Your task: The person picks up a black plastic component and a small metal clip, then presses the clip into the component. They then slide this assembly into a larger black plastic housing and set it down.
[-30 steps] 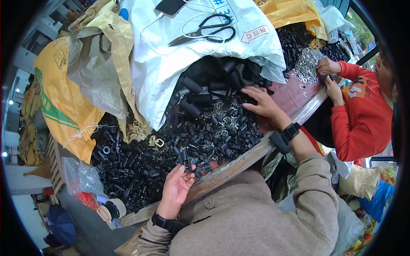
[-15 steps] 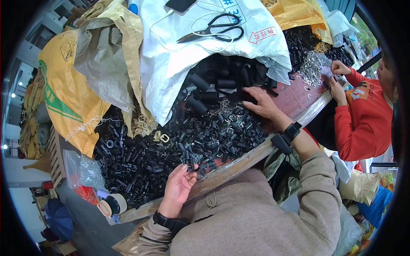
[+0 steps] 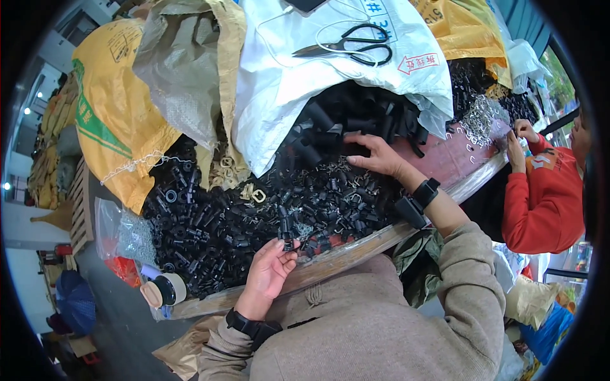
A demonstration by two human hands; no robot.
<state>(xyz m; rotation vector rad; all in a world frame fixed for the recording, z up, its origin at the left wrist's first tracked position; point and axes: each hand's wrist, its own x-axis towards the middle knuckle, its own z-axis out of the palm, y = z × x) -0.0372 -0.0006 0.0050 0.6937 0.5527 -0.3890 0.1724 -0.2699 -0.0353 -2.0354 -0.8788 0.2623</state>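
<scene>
Well, at your far left a yellow sack (image 3: 121, 95) slumps against the heap (image 3: 203, 244) of dark pieces, perhaps helping to hem it in. Below it sit a clear bag (image 3: 135, 239) and a jar (image 3: 173, 289), presumably put at the corner to keep out of your arms' way. Next, the heap spreads up to the wooden edge (image 3: 346, 261), likely so you can pick without stretching. Your left hand (image 3: 272, 270), palm turned up, pinches a black part (image 3: 288, 244) between thumb and fingertips near that edge; the grip seems chosen to leave the piece in view. Beyond it a white sack (image 3: 273, 108) gapes toward you, black tubes (image 3: 311, 152) at its mouth, and scissors (image 3: 340, 46) lie on top, probably to stay out of the loose pieces. Your right hand (image 3: 378, 155) is open, fingers curved beside the tubes; whether it touches one, I cannot tell. Farther right, a co-worker's hands (image 3: 526, 131) work near silvery hooks (image 3: 478, 117), well apart from yours
</scene>
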